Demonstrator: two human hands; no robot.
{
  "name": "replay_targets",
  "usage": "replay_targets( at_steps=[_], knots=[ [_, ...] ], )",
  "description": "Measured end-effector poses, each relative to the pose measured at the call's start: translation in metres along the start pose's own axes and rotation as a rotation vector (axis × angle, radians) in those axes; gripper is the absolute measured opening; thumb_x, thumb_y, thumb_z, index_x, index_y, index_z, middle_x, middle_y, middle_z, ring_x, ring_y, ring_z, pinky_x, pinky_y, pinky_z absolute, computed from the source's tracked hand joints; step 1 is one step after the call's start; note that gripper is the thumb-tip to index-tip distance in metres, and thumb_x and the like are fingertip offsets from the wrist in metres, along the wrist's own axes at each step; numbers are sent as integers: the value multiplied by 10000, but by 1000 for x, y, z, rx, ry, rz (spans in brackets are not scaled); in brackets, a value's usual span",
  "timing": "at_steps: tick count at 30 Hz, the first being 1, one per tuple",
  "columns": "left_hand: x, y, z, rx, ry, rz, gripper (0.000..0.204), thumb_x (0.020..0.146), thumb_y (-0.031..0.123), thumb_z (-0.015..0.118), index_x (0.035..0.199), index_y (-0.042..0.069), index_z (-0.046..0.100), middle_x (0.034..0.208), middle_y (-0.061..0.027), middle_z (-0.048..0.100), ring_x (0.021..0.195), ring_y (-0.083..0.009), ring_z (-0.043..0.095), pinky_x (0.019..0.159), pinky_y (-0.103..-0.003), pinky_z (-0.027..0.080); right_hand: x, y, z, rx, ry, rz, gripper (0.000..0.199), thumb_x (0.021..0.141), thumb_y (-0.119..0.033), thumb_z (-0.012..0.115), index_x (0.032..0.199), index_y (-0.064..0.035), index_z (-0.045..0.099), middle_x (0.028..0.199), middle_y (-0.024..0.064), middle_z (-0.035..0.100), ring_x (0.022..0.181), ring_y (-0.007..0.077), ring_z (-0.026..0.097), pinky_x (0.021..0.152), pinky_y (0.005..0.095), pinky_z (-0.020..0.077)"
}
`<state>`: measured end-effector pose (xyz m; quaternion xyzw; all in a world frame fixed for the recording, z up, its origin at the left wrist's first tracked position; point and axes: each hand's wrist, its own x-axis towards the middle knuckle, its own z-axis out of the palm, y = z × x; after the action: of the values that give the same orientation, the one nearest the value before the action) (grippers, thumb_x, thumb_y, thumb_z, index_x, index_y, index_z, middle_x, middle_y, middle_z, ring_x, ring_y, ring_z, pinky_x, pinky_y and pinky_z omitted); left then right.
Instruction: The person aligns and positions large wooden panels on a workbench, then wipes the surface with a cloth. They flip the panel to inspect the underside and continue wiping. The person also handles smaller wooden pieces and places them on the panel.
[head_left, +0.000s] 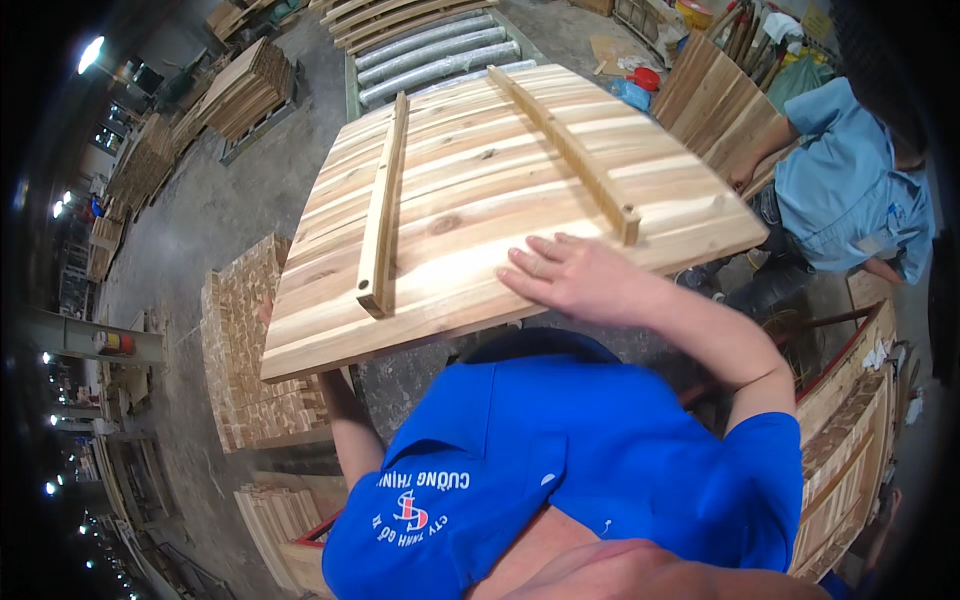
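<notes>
A wide panel of light wooden strips (440, 220) is in front of me, tilted, with rounded corners at its far right. Two wooden battens lie across its face, a left batten (385, 205) and a right batten (570, 150). My right hand (575, 277) rests flat on the panel near its close edge, fingers stretched out and pointing left. My left forearm passes beneath the panel. Only a bit of my left hand (265, 309) shows at the panel's left edge, gripping it; the rest is hidden underneath.
Beyond the panel is a roller conveyor (440, 50). A co-worker in a light blue shirt (850, 180) stands at the right beside upright wooden boards (715, 90). Stacked wood blocks (245, 350) stand at the left, with a pallet of boards (245, 90) farther off.
</notes>
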<state>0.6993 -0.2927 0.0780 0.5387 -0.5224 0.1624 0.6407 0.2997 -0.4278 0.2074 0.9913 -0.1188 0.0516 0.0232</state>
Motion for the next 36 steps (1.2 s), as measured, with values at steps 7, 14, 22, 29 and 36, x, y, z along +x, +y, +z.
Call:
replay_targets(
  at_steps=[7, 14, 22, 29, 36],
  knots=[
    [83, 49, 21, -242, 40, 330, 388, 878, 358, 609, 1095, 77, 452, 1060, -104, 535, 973, -202, 564, 934, -387, 465, -16, 14, -101, 59, 124, -34, 159, 769, -44, 573, 923, -39, 537, 751, 120, 632, 742, 252, 661, 643, 391, 543],
    [126, 33, 35, -420, 345, 55, 283, 886, 284, 615, 966, 112, 404, 913, -46, 535, 851, -163, 580, 795, -350, 529, -29, 44, -140, -38, 435, 57, 86, 795, -134, 591, 743, -89, 538, 662, 101, 609, 649, 261, 633, 610, 405, 500],
    [282, 11, 88, -40, 338, 42, 612, 903, 347, 589, 1257, -96, 360, 1316, -229, 424, 1166, -274, 458, 994, -389, 359, 64, 164, -208, -394, 892, 10, 155, 744, -93, 616, 893, -88, 576, 845, 122, 621, 784, 296, 611, 668, 412, 468],
    [439, -47, 140, 128, 189, -154, 850, 802, 539, 649, 1220, -146, 367, 1228, -236, 502, 1128, -247, 496, 980, -339, 365, 86, 339, -182, -281, 1561, 271, 262, 845, -283, 549, 892, -26, 570, 846, 94, 606, 790, 216, 570, 699, 347, 443],
    [556, -107, 212, -316, -53, -310, 745, 862, 499, 600, 1296, -83, 432, 1319, -97, 490, 1200, -170, 464, 998, -292, 346, 64, 528, 82, 896, 1433, 980, 699, 912, -489, 482, 1354, 43, 384, 1394, 169, 413, 1323, 264, 344, 1097, 353, 240]
  ],
)
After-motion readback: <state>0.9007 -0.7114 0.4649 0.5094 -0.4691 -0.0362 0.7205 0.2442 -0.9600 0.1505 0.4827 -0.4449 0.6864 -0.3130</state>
